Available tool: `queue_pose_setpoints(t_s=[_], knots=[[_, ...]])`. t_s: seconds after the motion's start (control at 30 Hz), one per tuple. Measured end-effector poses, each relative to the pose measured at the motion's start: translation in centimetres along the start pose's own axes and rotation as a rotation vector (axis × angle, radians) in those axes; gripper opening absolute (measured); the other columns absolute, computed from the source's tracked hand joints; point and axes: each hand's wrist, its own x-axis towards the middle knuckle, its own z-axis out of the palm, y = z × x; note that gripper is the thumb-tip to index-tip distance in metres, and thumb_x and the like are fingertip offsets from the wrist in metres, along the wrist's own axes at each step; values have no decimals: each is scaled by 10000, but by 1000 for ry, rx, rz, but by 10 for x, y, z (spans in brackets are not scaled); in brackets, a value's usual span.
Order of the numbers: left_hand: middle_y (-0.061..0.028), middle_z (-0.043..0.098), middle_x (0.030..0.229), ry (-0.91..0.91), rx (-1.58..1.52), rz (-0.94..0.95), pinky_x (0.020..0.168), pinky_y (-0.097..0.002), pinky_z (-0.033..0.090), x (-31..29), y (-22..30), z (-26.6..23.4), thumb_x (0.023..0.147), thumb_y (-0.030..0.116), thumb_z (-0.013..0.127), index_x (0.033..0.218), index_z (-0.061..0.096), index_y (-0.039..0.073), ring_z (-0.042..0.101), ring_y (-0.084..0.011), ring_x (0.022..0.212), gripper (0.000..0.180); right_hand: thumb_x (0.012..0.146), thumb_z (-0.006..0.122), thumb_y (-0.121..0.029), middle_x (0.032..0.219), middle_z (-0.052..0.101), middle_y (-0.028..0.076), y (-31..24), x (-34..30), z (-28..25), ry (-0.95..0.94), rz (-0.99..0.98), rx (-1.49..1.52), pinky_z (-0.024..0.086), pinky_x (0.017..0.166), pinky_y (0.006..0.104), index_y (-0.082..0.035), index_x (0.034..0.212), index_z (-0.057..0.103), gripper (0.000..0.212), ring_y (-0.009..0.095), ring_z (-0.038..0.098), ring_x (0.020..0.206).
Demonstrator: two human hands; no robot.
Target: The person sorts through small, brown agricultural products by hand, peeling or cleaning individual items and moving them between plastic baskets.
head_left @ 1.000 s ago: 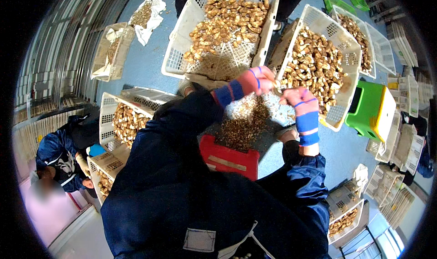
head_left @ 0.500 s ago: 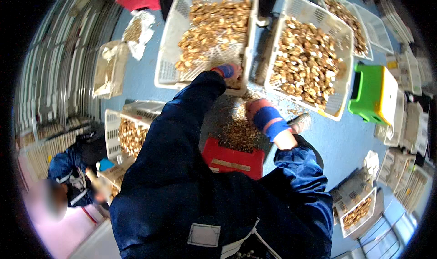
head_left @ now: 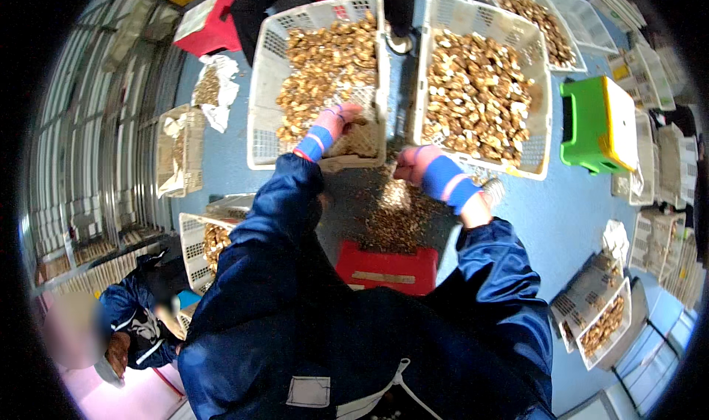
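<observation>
My left hand (head_left: 337, 122), in a blue-and-pink wrist band, is over the near end of a white slatted crate (head_left: 258, 128). Its fingers are curled together; what they hold is too small to make out. Brown-and-pale mushrooms (head_left: 325, 54) fill the far part of that crate, while its near bottom is partly bare. Just outside, by the gap between two crates, my right hand (head_left: 425, 163) is closed with its fingertips pinched, and I cannot tell what is in them. Below it lies a heap of small brown scraps (head_left: 395, 217). A second white crate (head_left: 543, 143) at right holds many mushrooms (head_left: 480, 95).
A red stool (head_left: 388, 267) is right in front of me. To the right is a green-and-yellow stool (head_left: 600, 125). Another person's shoe (head_left: 399, 43) shows between the crates. At lower left a co-worker (head_left: 140, 309) sits by another mushroom crate (head_left: 193, 254). Metal racks (head_left: 96, 125) line the left side.
My left hand has come up and back from the near right corner of the left crate, leftward. My right hand stays near the gap, its fingers now more visible. The whole view has shifted slightly.
</observation>
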Motion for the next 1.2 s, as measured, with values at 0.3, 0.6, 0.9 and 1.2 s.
queue_pose_setpoints(t_s=[0.3,0.6,0.9,1.2], knots=[[-43,555,850,-188,-794,59,589,-251,438,-80,53,90,875,271,464,1215,405,56,504,-95,665,407,774,617,-99,760,597,30,-20,7,0,599,111,1053,437,592,203,15,833,595,130,79,534,639],[-72,546,738,-185,-390,179,486,-252,476,-85,70,75,853,188,462,1238,382,36,569,-153,567,421,728,636,-73,886,600,75,-29,4,-4,655,-97,343,435,694,252,-21,841,604,128,156,556,790],[-79,599,751,-118,-113,262,509,-232,460,-105,89,65,816,155,543,1186,455,27,549,-94,567,402,794,564,-71,767,609,50,-31,-3,-5,585,-66,396,429,660,206,0,881,610,121,81,544,718],[-205,579,977,135,329,715,745,-365,454,-98,71,77,740,280,639,1174,457,20,572,-336,882,538,786,579,-71,816,606,40,-30,-3,-2,563,32,518,420,664,219,-19,859,602,93,92,530,740]])
